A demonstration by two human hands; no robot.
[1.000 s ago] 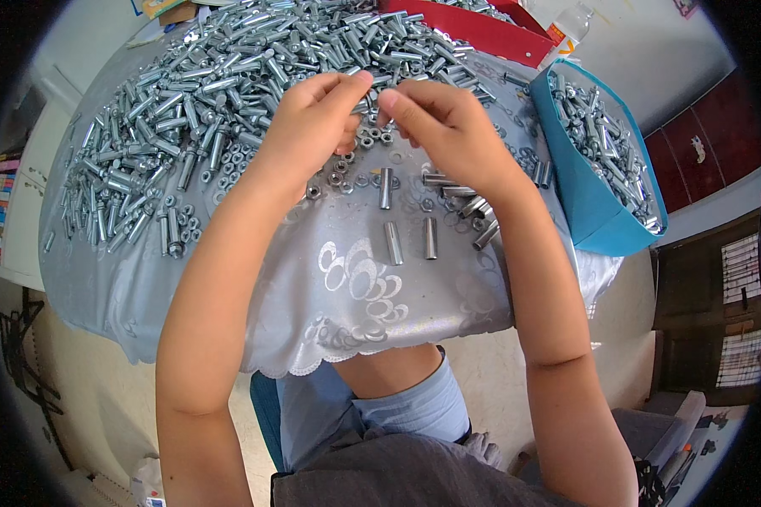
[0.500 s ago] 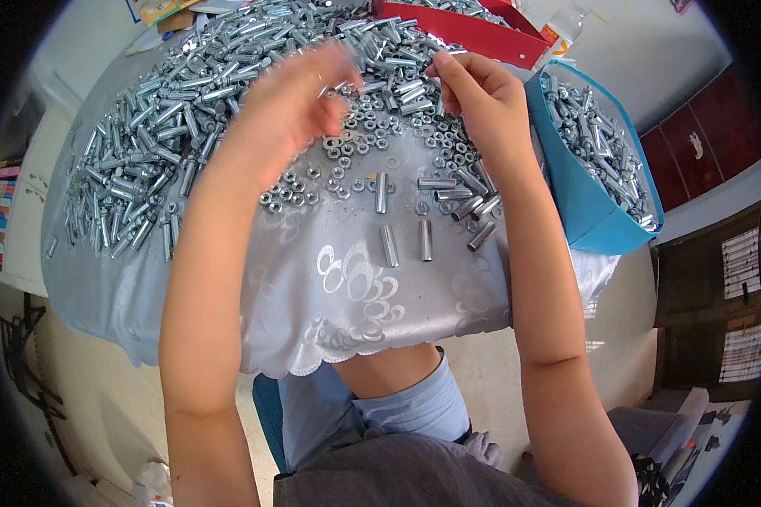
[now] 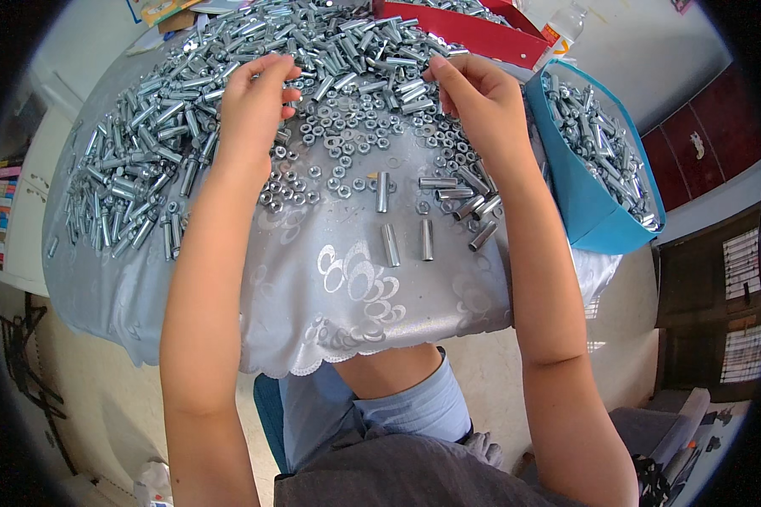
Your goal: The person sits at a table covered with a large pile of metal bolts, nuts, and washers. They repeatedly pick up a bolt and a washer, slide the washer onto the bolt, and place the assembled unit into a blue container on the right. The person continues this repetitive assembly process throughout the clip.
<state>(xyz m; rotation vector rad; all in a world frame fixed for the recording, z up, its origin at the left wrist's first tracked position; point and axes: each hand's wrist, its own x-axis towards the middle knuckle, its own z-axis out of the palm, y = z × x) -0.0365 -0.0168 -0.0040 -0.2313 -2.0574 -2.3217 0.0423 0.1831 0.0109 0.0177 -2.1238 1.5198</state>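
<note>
Centre the dial on the worktop (image 3: 300, 253), twelve o'clock farthest from you: your left hand (image 3: 254, 114), fingers half curled, is at eleven beside the heaped sleeve-anchor bolts (image 3: 156, 127); your right hand (image 3: 486, 97), thumb and forefinger drawn narrow, is at one. Whether either grips a part, you cannot tell. Hex nuts (image 3: 338, 139) spread at twelve, between your hands; plain metal sleeves (image 3: 390, 245) lie from the centre toward two. A small part slipping from your fingertips could be lost among its look-alikes; a brushing wrist could set the round sleeves rolling on the slick cloth; a nudge at the heap's foot could send bolts among the nuts. Note the materials: bright, smooth tubes; six-sided, bored nuts; a sheeny grey tablecloth (image 3: 355, 291), ring-patterned and scalloped; a smooth-walled blue bin (image 3: 571, 182) at two, filled with bolts; a straight-edged red tray (image 3: 482, 34) toward one.
</note>
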